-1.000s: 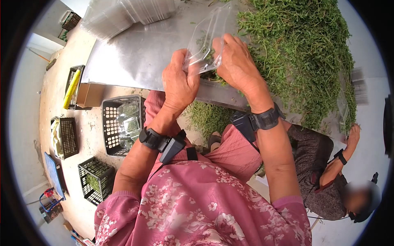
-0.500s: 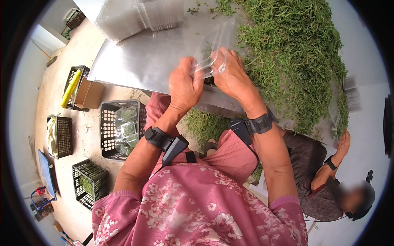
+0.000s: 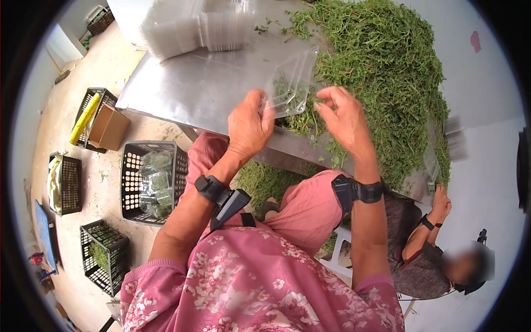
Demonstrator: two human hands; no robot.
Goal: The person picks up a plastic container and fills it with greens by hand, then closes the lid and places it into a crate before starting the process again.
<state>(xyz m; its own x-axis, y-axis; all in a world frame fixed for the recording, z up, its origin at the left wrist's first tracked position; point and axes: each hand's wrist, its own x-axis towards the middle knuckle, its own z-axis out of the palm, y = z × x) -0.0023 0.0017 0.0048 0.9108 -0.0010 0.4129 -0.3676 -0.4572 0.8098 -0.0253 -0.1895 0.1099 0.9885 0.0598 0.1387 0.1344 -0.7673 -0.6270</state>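
A clear plastic clamshell box (image 3: 289,88) with green sprigs in it is pinched at its near left edge by my left hand (image 3: 251,120). Right of the box, my right hand (image 3: 344,117) hovers near the table edge, its fingers bent and apart, with nothing visible in them. Loose sprigs (image 3: 298,123) lie between the box and that hand. A large heap of green herbs (image 3: 381,72) rises beyond my right hand. Stacks of clear plastic boxes (image 3: 191,27) stand at the back left of the metal table (image 3: 166,91).
A black crate (image 3: 181,182) with filled clear packs stands on the floor, left of my legs. Further left are more crates (image 3: 105,252) and a cardboard box (image 3: 109,128). A co-worker (image 3: 417,243) sits at the right, hands by the heap's near end.
My right hand has let go of the box and moved right. My left hand still holds the box. The co-worker's hands have come together, and the view has shifted slightly.
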